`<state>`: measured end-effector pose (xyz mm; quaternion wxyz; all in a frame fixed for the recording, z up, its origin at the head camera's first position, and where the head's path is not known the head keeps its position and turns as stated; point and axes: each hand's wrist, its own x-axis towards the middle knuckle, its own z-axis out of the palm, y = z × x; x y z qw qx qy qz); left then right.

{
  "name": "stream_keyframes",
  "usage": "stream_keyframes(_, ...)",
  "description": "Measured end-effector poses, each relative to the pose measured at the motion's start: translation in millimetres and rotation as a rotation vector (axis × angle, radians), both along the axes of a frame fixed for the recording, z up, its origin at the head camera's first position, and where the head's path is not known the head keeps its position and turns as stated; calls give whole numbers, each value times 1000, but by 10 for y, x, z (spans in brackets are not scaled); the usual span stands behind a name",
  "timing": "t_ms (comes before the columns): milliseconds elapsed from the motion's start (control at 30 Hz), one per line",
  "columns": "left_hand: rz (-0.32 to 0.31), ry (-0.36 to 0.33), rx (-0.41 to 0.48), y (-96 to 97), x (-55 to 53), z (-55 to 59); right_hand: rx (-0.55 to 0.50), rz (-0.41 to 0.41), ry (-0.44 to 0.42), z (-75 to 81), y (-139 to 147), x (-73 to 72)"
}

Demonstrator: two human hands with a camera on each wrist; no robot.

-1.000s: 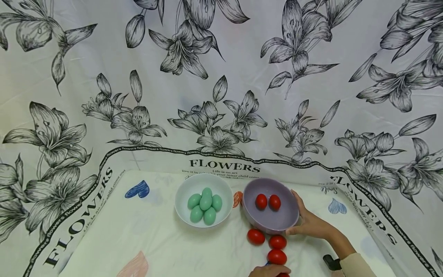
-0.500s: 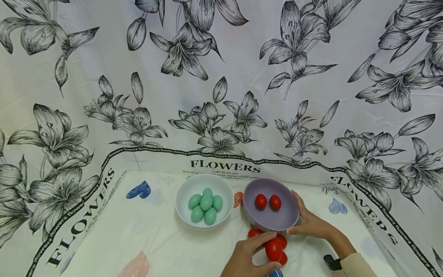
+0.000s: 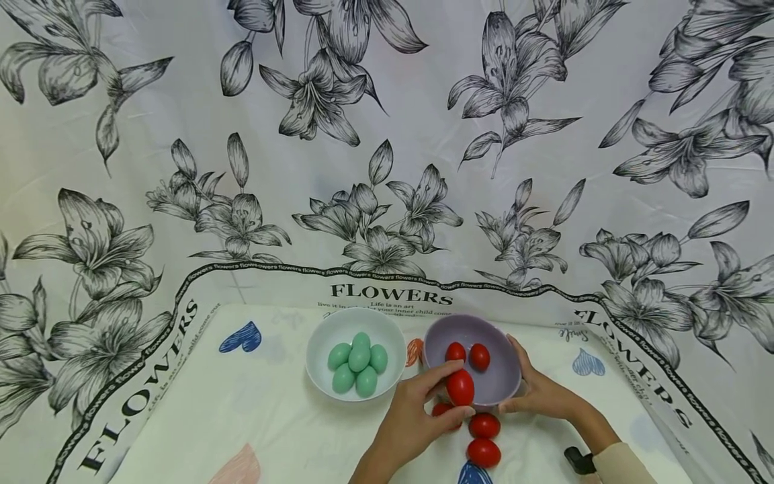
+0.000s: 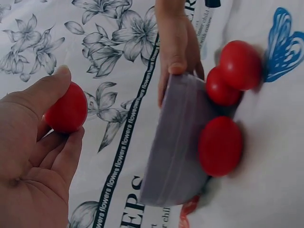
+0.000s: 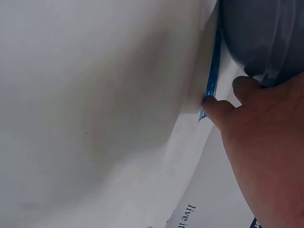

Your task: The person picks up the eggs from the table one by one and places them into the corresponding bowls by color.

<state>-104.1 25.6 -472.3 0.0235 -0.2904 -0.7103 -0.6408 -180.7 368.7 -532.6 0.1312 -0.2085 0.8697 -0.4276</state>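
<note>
My left hand [image 3: 408,420] pinches a red egg [image 3: 461,388] between thumb and fingertips, over the near side of the purple bowl [image 3: 500,376]. In the left wrist view that egg [image 4: 68,108] shows between the thumb and the curled fingers. Inside the bowl lie two red eggs [image 3: 480,357], one partly covered by my left hand. My right hand [image 3: 544,393] grips the bowl's right side, its thumb toward the front. Three more red eggs [image 3: 484,453] rest on the cloth just in front of the bowl, the leftmost partly hidden behind my left hand.
Left of the purple bowl stands a white bowl [image 3: 316,359] holding several green eggs [image 3: 359,358]. Both bowls sit on a pale cloth [image 3: 290,430] printed with hearts. Behind them hangs flower-patterned fabric [image 3: 423,121].
My left hand has come up from the bottom edge, bringing a red egg forward to the purple bowl's near rim. The right hand and both bowls stay in place.
</note>
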Motion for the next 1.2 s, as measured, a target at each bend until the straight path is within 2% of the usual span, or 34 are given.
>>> stream_keyframes(200,8,51,-36,105,-180,115,-3,-11,-30,-2,11,4)
stream_keyframes(400,12,101,-71,211,-337,126,-6,-8,-61,18,-11,-4)
stream_keyframes(533,23,97,-122,272,-417,121,-14,4,-60,14,-11,-3)
stream_keyframes(767,-3,64,-181,401,-535,71,-18,12,-33,17,7,4)
stream_keyframes(1200,19,50,-347,548,-673,-126,-39,1,-37,-27,32,-6)
